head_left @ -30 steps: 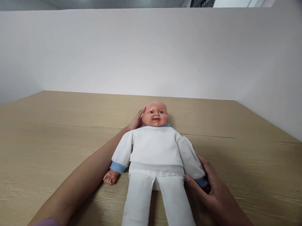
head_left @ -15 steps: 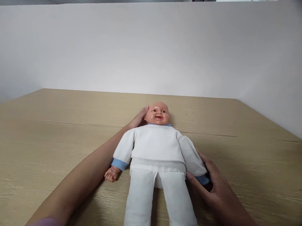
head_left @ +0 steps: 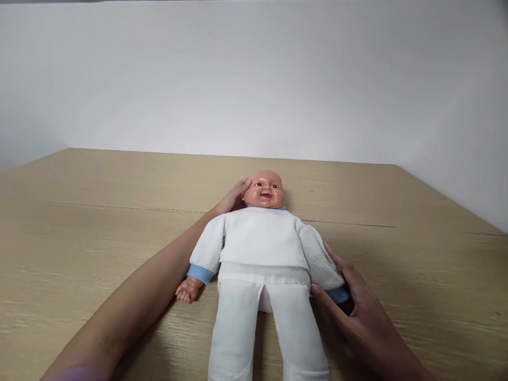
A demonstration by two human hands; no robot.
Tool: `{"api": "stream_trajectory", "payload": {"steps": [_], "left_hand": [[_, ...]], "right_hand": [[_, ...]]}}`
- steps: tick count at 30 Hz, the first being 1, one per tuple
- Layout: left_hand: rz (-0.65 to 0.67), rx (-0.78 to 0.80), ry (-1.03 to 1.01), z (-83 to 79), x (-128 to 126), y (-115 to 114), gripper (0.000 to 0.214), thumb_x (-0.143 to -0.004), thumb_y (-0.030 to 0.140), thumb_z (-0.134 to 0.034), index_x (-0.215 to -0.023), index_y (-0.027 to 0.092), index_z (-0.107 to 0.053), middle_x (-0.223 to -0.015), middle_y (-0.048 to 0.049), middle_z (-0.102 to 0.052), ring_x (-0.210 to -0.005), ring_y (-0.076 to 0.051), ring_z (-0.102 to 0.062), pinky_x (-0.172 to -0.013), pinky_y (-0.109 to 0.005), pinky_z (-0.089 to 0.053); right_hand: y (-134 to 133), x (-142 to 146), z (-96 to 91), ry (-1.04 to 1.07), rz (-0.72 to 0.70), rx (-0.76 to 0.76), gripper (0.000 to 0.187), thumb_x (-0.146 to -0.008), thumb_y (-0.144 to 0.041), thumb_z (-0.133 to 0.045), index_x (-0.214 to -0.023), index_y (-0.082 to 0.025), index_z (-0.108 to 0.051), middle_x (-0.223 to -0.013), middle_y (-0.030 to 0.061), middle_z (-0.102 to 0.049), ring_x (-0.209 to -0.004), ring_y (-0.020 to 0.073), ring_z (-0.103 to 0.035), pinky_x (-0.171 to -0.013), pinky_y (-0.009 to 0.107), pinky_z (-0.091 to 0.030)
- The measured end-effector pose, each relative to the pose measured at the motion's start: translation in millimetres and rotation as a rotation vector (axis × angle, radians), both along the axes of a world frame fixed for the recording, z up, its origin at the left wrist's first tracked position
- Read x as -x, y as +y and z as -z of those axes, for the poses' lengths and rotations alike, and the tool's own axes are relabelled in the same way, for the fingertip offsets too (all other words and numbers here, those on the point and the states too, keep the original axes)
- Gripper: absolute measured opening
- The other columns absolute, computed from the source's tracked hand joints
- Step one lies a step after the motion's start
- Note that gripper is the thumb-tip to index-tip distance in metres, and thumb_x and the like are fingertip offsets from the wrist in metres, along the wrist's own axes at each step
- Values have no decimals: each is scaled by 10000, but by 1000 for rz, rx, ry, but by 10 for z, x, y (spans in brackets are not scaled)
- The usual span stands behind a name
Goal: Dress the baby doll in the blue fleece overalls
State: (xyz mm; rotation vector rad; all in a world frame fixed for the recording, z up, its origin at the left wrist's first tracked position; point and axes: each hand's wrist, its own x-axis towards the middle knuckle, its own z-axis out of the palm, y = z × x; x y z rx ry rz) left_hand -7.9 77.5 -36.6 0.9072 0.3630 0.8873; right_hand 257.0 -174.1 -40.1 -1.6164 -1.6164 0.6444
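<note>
On the table (head_left: 406, 200), right hand (head_left: 357, 309) clasps the doll's (head_left: 261, 238) sleeve (head_left: 322, 260); left hand (head_left: 234, 198) touches its head (head_left: 263, 185), grip unclear.

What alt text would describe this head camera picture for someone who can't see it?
A bald doll in a white top and trousers lies face up on a wood-coloured table before a pale wall. The person's left hand touches its head, and the right hand curves around a blue-cuffed sleeve.
</note>
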Motion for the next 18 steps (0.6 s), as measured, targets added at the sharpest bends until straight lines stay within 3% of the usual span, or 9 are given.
{"api": "stream_trajectory", "payload": {"steps": [9, 18], "left_hand": [[-6, -16, -3, -30, 12, -29, 612, -1024, 538, -663, -1475, 124, -679, -1411, -164, -754, -1460, -404, -607, -1328, -544, -353], [0, 17, 45, -10, 64, 18, 659, -1035, 525, -659, -1557, 126, -608, -1423, -163, -747, -1387, -390, -673, -1306, -524, -390]], "right_hand": [[64, 39, -1, 27, -59, -4, 763, -1023, -590, -650, -1690, -334, -384, -1749, 84, -436, -1615, 349, -399, -1361, 610, -275], [70, 41, -9, -80, -85, -71, 715, -1059, -547, -604, -1697, -339, -356, -1731, 95, -454, -1582, 339, -448, -1325, 596, -350]]}}
